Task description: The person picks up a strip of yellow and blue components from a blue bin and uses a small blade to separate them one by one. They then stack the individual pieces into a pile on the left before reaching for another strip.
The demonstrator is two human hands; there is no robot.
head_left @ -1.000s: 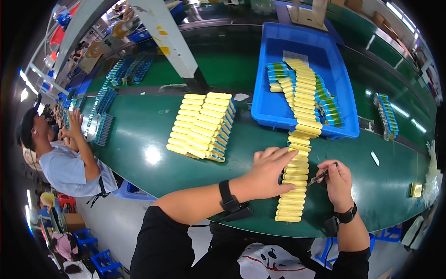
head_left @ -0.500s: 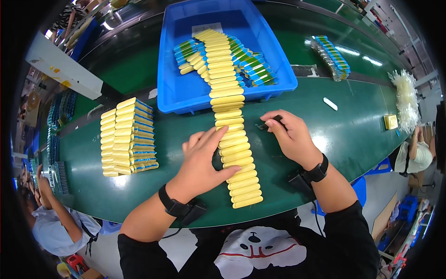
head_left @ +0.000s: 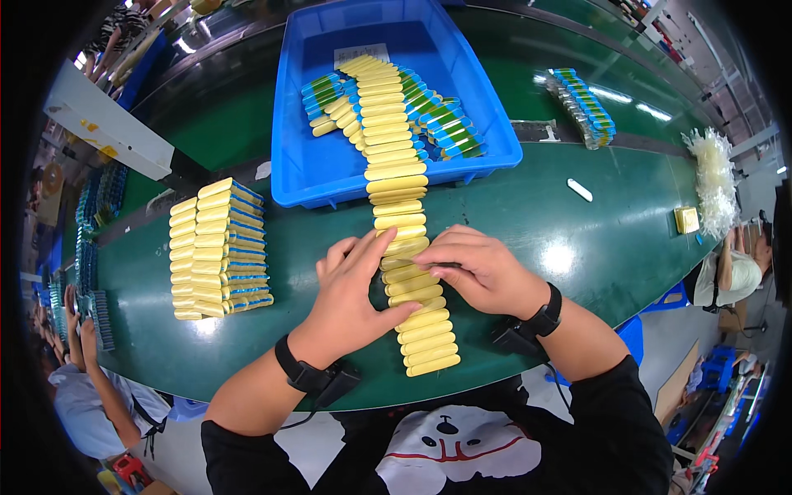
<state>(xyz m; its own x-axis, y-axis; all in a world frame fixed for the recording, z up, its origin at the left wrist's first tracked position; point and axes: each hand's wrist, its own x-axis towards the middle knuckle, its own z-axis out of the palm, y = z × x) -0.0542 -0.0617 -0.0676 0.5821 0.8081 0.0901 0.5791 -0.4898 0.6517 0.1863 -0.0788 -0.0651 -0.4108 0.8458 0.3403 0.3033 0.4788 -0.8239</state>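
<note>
A long chain of joined yellow oblong packets point(head_left: 430, 341) runs from the blue tub point(head_left: 323, 195) down over the green table toward me. My left hand point(head_left: 342, 290) lies over its left side, thumb and fingers spread, the fingertips touching the packets. From the right, my right hand point(head_left: 483, 272) pinches a small, thin dark blade-like tool point(head_left: 410, 262). Its tip is at the packets, between my left thumb and index finger. Most of the tool is hidden by my fingers.
Stacked yellow-and-blue packet strips point(head_left: 216, 252) stand at the left. Another blue strip bundle point(head_left: 582, 107) lies at the far right, beyond a small white oblong piece point(head_left: 580, 190). Clear plastic scraps point(head_left: 713, 177) and a yellow block point(head_left: 686, 219) sit near the right edge. Other people work at both sides.
My right hand has moved left, from beside the packet chain onto it, bringing the tool to the packets. My left hand stays on the chain.
</note>
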